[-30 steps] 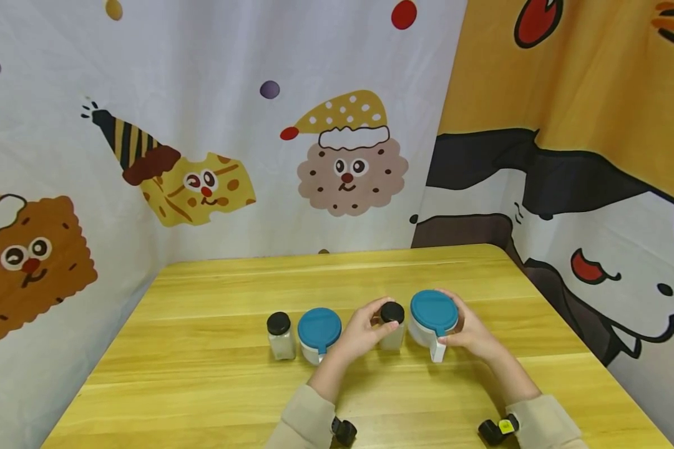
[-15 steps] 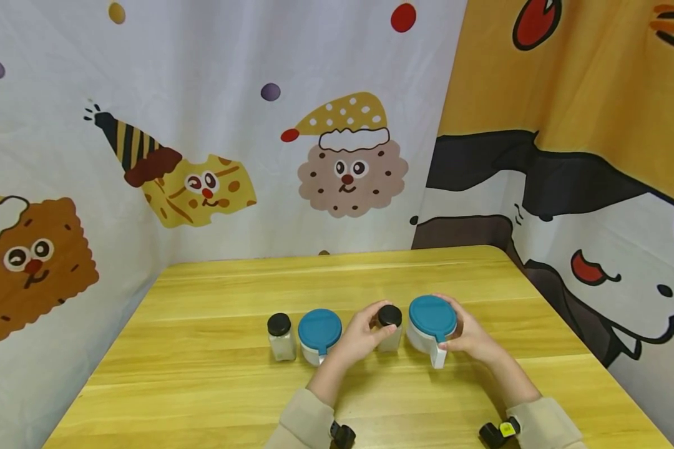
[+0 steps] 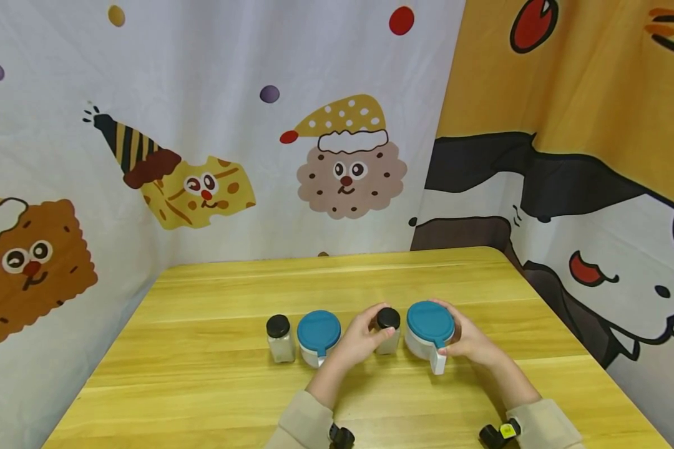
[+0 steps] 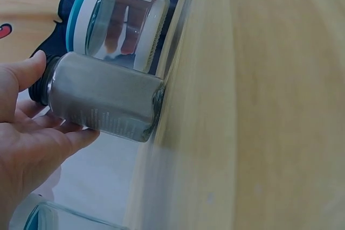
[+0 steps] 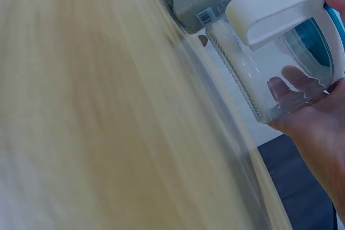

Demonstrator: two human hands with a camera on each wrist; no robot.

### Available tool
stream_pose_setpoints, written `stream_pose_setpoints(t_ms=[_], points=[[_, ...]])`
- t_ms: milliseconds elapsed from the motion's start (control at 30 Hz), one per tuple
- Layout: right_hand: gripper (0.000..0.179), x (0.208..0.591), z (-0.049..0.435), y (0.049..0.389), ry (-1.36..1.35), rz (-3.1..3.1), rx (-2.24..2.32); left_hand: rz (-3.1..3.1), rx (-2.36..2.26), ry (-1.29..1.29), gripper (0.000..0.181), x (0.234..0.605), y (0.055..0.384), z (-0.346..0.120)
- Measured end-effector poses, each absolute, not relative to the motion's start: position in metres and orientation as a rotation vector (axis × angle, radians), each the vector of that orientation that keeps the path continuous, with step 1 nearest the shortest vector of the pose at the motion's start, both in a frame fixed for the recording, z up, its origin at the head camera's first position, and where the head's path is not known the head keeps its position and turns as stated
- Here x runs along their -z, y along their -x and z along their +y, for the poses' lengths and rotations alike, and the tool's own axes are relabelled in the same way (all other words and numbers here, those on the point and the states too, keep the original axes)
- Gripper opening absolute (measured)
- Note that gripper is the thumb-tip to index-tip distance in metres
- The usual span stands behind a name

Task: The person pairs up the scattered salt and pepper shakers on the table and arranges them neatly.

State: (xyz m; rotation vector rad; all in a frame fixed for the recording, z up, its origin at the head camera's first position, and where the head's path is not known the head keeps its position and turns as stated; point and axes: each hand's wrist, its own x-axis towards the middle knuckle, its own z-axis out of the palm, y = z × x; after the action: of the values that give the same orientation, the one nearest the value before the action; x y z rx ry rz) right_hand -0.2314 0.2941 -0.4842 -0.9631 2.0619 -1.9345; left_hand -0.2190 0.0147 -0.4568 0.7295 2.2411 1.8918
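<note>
My left hand (image 3: 361,337) grips a small clear jar with a black lid (image 3: 388,319) near its top; pale contents show through the glass. In the left wrist view, the thumb lies at the lid and the fingers lie along the far side of this black-lidded jar (image 4: 105,95). My right hand (image 3: 472,337) holds a clear handled jar with a blue lid (image 3: 430,323), fingers around its right side and thumb by the white handle (image 3: 438,362). The right wrist view shows the handled jar's clear body (image 5: 264,79) against the palm. Both held jars stand upright, side by side.
Left of my left hand stand another blue-lidded jar (image 3: 319,332), partly hidden by that wrist, and another black-lidded jar (image 3: 281,340). All are on a wooden table (image 3: 202,386). A patterned curtain (image 3: 213,75) hangs behind the table.
My right hand has brought the blue-lidded jar a little nearer to me and slightly left. The black-lidded jar in my left hand has shifted slightly left and nearer.
</note>
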Motion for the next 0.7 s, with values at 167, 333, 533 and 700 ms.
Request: stream_pose_setpoints(t_ms=[167,333,533,700], points=[[0.092,0.486,0.293,0.232,0.962,2.034,1.942,2.248,-1.864,-0.725,0.049,0.457,0.22,0.014],[0.093,0.488,0.292,0.232,0.963,2.024,1.936,2.242,-1.849,-0.733,0.047,0.444,0.213,0.012],[0.094,0.488,0.291,0.232,0.975,2.061,1.906,2.237,-1.835,-0.737,0.045,0.435,0.209,0.011],[0.094,0.491,0.291,0.233,0.97,2.062,1.904,2.229,-1.829,-0.725,0.045,0.444,0.213,0.012]])
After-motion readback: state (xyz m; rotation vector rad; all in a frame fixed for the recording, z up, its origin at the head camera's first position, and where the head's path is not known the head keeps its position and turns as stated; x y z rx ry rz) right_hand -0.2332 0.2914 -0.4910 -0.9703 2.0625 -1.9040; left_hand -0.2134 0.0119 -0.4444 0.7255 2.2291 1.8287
